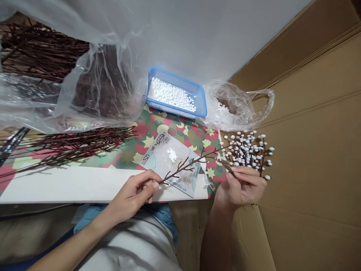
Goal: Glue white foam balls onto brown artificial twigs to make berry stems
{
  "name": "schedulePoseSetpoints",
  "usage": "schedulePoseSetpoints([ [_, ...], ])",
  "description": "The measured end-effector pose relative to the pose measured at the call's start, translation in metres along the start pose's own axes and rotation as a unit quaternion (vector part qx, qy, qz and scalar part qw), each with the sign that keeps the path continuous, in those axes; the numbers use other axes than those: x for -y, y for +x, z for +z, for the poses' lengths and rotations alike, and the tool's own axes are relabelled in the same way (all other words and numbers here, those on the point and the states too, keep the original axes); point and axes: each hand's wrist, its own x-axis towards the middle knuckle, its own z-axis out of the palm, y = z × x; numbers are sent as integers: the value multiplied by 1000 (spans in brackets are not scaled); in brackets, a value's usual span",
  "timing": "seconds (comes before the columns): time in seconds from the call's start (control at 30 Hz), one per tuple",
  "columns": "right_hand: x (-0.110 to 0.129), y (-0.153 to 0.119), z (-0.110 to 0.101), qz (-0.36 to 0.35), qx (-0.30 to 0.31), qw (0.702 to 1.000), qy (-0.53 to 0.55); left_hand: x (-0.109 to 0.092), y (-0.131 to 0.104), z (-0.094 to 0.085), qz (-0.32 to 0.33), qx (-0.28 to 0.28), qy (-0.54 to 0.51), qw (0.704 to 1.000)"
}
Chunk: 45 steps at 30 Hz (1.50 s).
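Note:
My left hand pinches the lower end of a brown artificial twig, whose bare branches slant up to the right. The twig lies over a printed card marked "hot melt glue gun", with a small white heap on it. My right hand is closed on a thin, flat brown tool; its pale tip points at the twig's upper part. I cannot tell whether they touch. Behind the right fingers stands a bunch of white-berried twigs.
A blue basket of white foam-like berries stands at the back, beside a clear plastic bag holding more. Bare brown twigs lie at left, below a large plastic bag of twigs. Cardboard walls the right side.

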Motion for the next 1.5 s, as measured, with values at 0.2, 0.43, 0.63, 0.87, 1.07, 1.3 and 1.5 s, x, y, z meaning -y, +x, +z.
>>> schedulePoseSetpoints([
  [0.2, 5, 1, 7, -3, -25, 1000, 1, 2, 0, 2, -17, 6, 3, 1000],
  [0.43, 1, -2, 4, 5, -13, 1000, -22, 1, -1, 0, -9, 0, -6, 1000],
  [0.63, 7, 3, 10, -8, -39, 999, 13, 2, 2, 2, -13, 8, 2, 1000],
  [0.87, 5, -2, 10, 2, -5, 1000, 18, 0, -1, 1, -7, 6, -10, 1000],
  [1.07, 2, 0, 6, 0, -22, 999, 31, 3, -3, -2, -16, 10, -22, 1000],
  [1.3, 3, 6, 12, -24, -45, 998, 33, 4, -2, 0, -20, 15, -19, 1000],
  [1.5, -4, 3, 12, -10, -73, 997, 8, 5, -4, -1, -21, 16, -18, 999],
])
